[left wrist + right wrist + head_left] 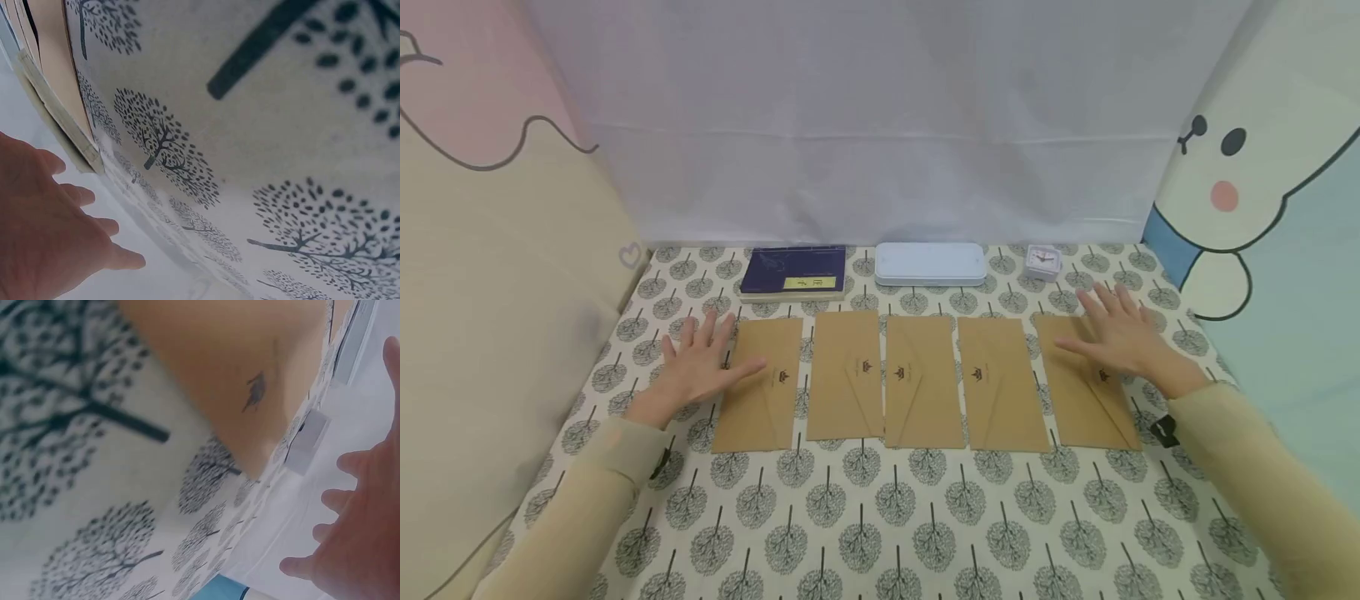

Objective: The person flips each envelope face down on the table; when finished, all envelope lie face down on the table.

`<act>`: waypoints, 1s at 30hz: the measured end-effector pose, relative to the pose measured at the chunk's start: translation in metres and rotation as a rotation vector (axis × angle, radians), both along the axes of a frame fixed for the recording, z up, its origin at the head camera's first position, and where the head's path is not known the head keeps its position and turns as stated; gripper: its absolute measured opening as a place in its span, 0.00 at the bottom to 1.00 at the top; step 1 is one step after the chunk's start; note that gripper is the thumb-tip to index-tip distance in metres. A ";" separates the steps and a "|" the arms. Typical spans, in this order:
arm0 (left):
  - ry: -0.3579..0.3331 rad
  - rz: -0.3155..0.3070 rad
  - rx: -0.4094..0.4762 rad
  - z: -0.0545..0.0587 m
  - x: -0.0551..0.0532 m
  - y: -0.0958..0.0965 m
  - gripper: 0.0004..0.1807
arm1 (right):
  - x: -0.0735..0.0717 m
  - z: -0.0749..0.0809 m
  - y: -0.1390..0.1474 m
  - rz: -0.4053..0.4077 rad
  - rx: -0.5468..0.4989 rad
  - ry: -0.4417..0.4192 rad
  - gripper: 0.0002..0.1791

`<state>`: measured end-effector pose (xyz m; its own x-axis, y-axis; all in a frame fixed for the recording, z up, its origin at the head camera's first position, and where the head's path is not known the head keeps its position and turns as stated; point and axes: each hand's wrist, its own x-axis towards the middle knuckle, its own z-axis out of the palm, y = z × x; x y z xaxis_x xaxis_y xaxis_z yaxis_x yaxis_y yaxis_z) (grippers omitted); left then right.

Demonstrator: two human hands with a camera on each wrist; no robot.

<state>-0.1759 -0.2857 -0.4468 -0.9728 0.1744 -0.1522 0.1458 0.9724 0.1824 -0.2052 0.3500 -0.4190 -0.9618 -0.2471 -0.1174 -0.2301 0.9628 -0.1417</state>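
Observation:
Several brown kraft envelopes lie in a row across the table. In the head view my left hand [698, 367], fingers spread, is beside the leftmost envelope [752, 400], its thumb over that envelope's edge. My right hand [1116, 337] is spread over the upper part of the rightmost envelope [1078, 408]. Between them lie the second envelope [842, 392], the middle envelope [936, 408] and the fourth envelope [1011, 408], each with a small dark crown print. Both wrist views show straight, parted fingers with nothing held.
Along the back stand a dark blue book [793, 268], a white case [930, 264] and a small white clock [1042, 262]. The tablecloth [895, 504] has a tree print. A white curtain [880, 125] hangs behind, with cartoon-printed panels on both sides.

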 end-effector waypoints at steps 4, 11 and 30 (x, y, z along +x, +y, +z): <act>0.019 0.000 0.056 -0.001 0.001 0.003 0.57 | -0.006 0.000 -0.010 0.030 -0.027 -0.001 0.57; 0.049 0.013 0.137 -0.003 0.005 0.005 0.54 | -0.016 0.001 -0.048 0.158 -0.146 0.029 0.41; 0.056 0.061 0.338 0.005 0.015 0.007 0.44 | -0.037 -0.005 -0.147 0.328 -0.180 0.015 0.34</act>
<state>-0.1605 -0.2787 -0.4422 -0.9883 0.1471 -0.0416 0.1082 0.8655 0.4892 -0.2417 0.2029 -0.4243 -0.8292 -0.5582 -0.0307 -0.5258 0.7974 -0.2960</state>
